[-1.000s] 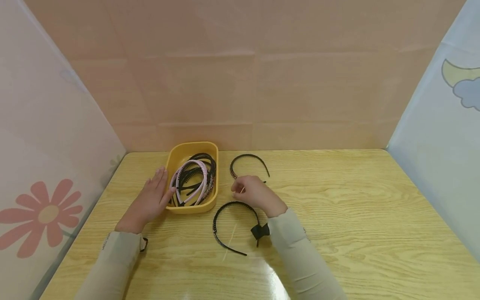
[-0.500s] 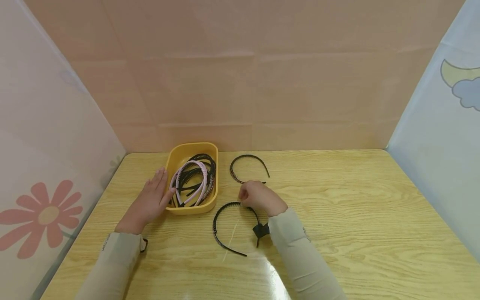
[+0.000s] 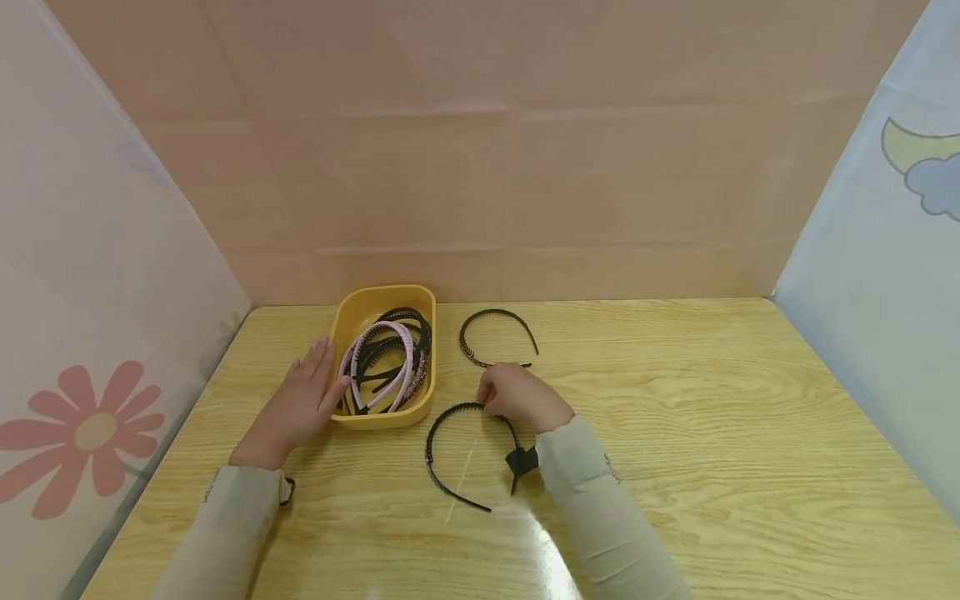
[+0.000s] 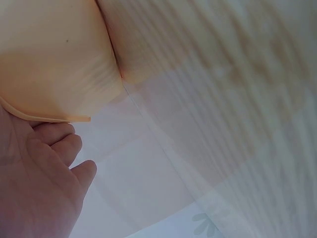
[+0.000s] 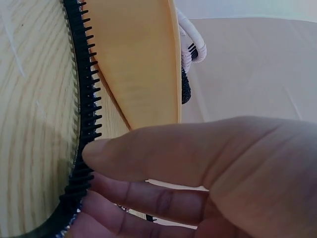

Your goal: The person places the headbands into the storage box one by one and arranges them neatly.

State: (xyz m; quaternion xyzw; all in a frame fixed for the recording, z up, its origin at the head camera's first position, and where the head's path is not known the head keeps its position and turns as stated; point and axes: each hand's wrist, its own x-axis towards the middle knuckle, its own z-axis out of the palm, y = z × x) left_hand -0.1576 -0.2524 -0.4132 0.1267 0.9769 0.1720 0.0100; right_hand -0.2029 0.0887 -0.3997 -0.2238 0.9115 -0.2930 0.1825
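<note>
My right hand [image 3: 522,398] pinches the top of a black headband [image 3: 430,450] between thumb and fingers. In the right wrist view, the thumb presses on the black toothed band [image 5: 88,99]. That headband lies on the wooden table, and a dark bow [image 3: 521,461] sits near its right end, beside my sleeve. My left hand [image 3: 294,404] rests with fingers extended along the left wall of a yellow bin [image 3: 386,290]. Inside the bin lie a pink headband [image 3: 408,350] and several dark ones. The left wrist view shows the fingers [image 4: 67,148] under the bin's rim [image 4: 64,119].
Another black headband [image 3: 495,312] lies just beyond my right hand, right of the bin. Table [image 3: 712,433] stretches to the right. A pink sheet [image 3: 510,167] stands behind it, with printed panels on both sides. A pale streak [image 3: 462,479] shows within the near headband's curve.
My right hand has come slightly nearer and to the right, from between the two headbands onto the top of the near one, its fingers closing there. The left hand stays put.
</note>
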